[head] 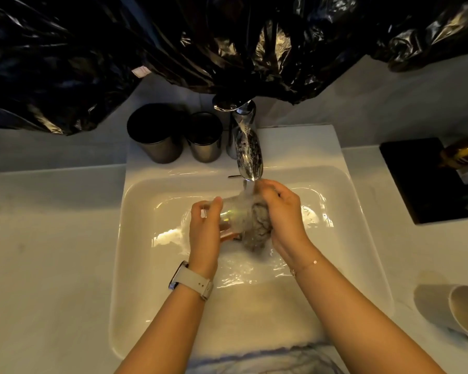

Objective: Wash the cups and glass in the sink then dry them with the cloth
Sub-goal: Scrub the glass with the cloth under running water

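Glass (229, 211) is held on its side over the sink (146, 265), its long axis running left to right beneath the tap (247, 149), from which water falls at its right end. The left hand (204, 228) is clamped round the base end; the right hand (283, 214) is closed on a grey cloth (257, 225), apparently pushed into the mouth, though spray blurs this. Two dark cups (173, 133) stand behind the basin, left of the tap, well apart from both hands. A pale cup (466, 311) lies on the tabletop (52, 252), nearer the right hand. Nothing is seen between grip and glass.
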`<state>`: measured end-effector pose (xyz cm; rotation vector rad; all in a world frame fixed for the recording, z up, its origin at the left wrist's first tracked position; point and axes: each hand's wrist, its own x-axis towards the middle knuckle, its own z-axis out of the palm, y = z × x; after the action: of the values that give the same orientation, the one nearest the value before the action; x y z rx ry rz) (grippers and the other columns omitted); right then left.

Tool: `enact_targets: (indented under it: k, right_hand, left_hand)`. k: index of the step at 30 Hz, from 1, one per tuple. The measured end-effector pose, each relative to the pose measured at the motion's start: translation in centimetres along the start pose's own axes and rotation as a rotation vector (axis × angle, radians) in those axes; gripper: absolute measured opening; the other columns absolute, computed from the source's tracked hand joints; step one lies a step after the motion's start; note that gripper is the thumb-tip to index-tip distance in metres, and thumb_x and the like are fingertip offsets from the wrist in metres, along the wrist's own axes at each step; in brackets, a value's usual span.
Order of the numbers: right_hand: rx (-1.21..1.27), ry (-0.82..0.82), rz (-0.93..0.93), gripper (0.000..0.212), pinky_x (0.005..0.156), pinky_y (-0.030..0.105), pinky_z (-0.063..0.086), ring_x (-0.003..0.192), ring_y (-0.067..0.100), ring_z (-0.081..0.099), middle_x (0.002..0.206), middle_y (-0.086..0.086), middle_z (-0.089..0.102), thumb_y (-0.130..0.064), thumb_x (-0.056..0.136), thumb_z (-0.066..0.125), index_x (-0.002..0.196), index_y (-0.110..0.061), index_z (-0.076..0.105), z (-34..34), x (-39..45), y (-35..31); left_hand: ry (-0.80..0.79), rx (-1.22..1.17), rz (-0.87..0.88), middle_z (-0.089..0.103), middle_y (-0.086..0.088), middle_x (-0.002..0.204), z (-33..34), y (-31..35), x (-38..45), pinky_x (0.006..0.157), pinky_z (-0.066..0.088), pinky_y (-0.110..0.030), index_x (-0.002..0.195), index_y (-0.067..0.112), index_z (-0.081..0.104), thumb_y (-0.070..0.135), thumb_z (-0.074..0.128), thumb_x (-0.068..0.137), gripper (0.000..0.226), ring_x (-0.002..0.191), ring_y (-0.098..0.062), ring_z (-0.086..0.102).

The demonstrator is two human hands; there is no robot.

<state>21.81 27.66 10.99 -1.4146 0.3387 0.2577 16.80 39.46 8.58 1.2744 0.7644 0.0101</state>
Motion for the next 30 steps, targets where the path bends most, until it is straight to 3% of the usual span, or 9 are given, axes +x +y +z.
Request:
enact_targets:
  k: [4,10,14,16,18,20,22,26,30]
  right_hand:
    - [0.112,0.058,0.028,0.01,0.073,0.028,0.053,0.081,0.014,0.067,0.09,0.004,0.07,-0.02,0.096,0.057,0.098,-0.014,0.065,-0.2,0.5,-1.2]
    - [0.009,-0.285,-0.026,0.016,0.087,0.027,0.052,0.099,0.01,0.066,0.107,-0.005,0.07,-0.03,0.092,0.056,0.101,-0.019,0.064,-0.9,-2.8,0.7]
    - [-0.025,-0.34,-0.011,0.023,0.091,0.02,0.049,0.115,0.003,0.059,0.131,-0.015,0.056,-0.032,0.093,0.057,0.089,-0.024,0.078,-1.7,-3.2,0.6]
    - [-0.088,-0.281,-0.063,0.024,0.089,0.016,0.049,0.121,0.003,0.054,0.133,-0.021,0.052,-0.023,0.094,0.056,0.113,-0.031,0.069,-1.9,-3.1,0.8]
    - [-0.099,-0.187,-0.092,0.056,0.094,0.022,0.05,0.125,0.004,0.052,0.136,-0.019,0.049,-0.026,0.087,0.067,0.138,-0.038,0.046,-2.0,-3.2,1.3]
    - [-0.094,-0.086,0.069,0.091,0.101,0.031,0.046,0.128,0.009,0.048,0.144,-0.012,0.043,-0.048,0.069,0.078,0.146,-0.042,0.029,-1.4,-2.9,1.7]
    - [-0.051,-0.107,0.288,0.107,0.098,0.033,0.045,0.121,0.014,0.055,0.139,-0.005,0.053,-0.062,0.056,0.079,0.148,-0.031,0.032,-1.0,-2.9,1.6]
    - [0.112,-0.208,0.337,0.048,0.091,0.033,0.05,0.107,0.025,0.066,0.112,0.013,0.071,-0.036,0.082,0.07,0.12,-0.008,0.065,-1.1,-2.1,1.0]
    - [-0.002,-0.284,0.058,0.04,0.083,0.027,0.055,0.101,0.017,0.069,0.106,0.001,0.074,-0.02,0.08,0.077,0.116,-0.016,0.062,-1.4,-1.8,1.4]
  left_hand:
    - [0.004,0.082,0.054,0.067,0.014,0.082,-1.1,-0.6,-0.6,0.077,0.056,-0.038,0.097,0.023,0.058,0.039,0.064,0.093,0.018,0.075,-0.015,0.067]
    - [0.007,0.053,0.0,0.07,-0.003,0.099,0.3,0.1,-0.7,0.086,0.058,-0.054,0.102,0.022,0.057,0.043,0.064,0.092,0.025,0.082,-0.024,0.074]
    - [-0.009,0.053,-0.022,0.071,-0.01,0.102,0.8,0.0,-0.7,0.085,0.059,-0.052,0.101,0.03,0.056,0.055,0.063,0.086,0.03,0.092,-0.027,0.072]
    - [-0.028,0.02,-0.016,0.071,-0.011,0.101,1.0,-0.2,-1.0,0.078,0.062,-0.044,0.108,0.021,0.054,0.045,0.058,0.096,0.028,0.086,-0.023,0.073]
    - [-0.031,-0.005,-0.007,0.072,-0.01,0.1,1.3,-0.2,-1.3,0.076,0.062,-0.04,0.113,0.017,0.053,0.04,0.055,0.099,0.027,0.088,-0.023,0.073]
    - [-0.022,-0.033,0.014,0.072,-0.011,0.103,1.4,-0.2,-1.5,0.08,0.061,-0.043,0.114,0.018,0.054,0.037,0.054,0.101,0.023,0.094,-0.025,0.072]
    - [-0.005,-0.016,0.063,0.071,-0.009,0.104,1.3,-0.4,-1.5,0.082,0.06,-0.043,0.11,0.021,0.055,0.033,0.053,0.101,0.015,0.096,-0.024,0.071]
    - [-0.038,0.059,0.133,0.069,-0.007,0.102,0.9,-0.5,-1.6,0.077,0.059,-0.034,0.109,0.02,0.055,0.031,0.053,0.101,0.014,0.095,-0.02,0.07]
    - [-0.127,0.038,-0.089,0.074,-0.008,0.099,0.6,-0.4,-0.2,0.072,0.062,-0.041,0.115,0.017,0.058,0.044,0.062,0.091,0.036,0.088,-0.023,0.075]
